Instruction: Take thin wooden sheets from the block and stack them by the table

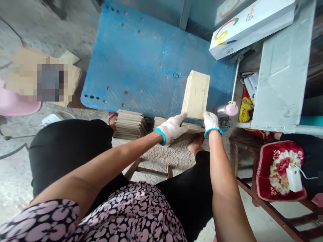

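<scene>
Concrete floor (pixel 50 27) under blue metal table (pixel 141 64); red cushion (pixel 280 171) nearby.

Between your two hands stands a bundle of wooden slats (pixel 196 94) on the metal table (pixel 141 64), your left hand (pixel 171 128) at its near left corner, your right hand (pixel 211 121) at its near right. Below your left fingers (pixel 182 117), more slat stacks (pixel 130 124) lie on the floor. Right of your right fingers (pixel 207 116) sits a metal cup (pixel 220 111), a cushioned stool (pixel 279 171) nearer you

Both arms stretched forward; gloved left hand (pixel 172 128) and right hand (pixel 211 121) close together, fingers curled.
</scene>
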A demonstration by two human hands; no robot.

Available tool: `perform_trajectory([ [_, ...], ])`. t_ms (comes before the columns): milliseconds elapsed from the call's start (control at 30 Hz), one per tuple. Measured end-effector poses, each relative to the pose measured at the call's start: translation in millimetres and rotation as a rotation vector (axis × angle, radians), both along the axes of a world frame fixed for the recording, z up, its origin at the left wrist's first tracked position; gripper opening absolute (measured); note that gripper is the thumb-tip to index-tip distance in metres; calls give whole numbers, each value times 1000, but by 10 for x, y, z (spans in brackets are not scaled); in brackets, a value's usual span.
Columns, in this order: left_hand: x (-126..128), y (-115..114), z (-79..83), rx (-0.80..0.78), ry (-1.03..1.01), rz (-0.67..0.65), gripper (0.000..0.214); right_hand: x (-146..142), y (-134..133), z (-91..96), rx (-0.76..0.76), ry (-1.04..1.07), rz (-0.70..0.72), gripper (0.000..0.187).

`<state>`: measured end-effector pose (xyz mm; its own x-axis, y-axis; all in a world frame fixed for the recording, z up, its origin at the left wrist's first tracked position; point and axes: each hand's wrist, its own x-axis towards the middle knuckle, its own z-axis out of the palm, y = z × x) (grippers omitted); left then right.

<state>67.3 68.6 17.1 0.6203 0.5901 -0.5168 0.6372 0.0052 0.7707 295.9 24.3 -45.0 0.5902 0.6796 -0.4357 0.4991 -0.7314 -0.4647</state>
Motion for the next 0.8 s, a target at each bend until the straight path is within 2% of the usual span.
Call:
perform_trajectory([
  [133,352,256,-43,-17,79,164,81,-87,21,97,8,28,-68,36],
  [267,508,293,-96,-30,103,161,81,-124,51,189,-3,1,-47,34],
  [467,548,316,-268,-48,5,293,65,-78,5,144,31,24,-59,39],
  [633,543,408,-456,-175,-86,374,53,-19,-42,32,39,63,-105,54],
  [700,528,386,-438,-218,-113,379,52,-1,-77,20,24,66,-114,55],
  [800,459,253,-329,-225,-125,356,49,5,-188,38,26,98,-127,55],
])
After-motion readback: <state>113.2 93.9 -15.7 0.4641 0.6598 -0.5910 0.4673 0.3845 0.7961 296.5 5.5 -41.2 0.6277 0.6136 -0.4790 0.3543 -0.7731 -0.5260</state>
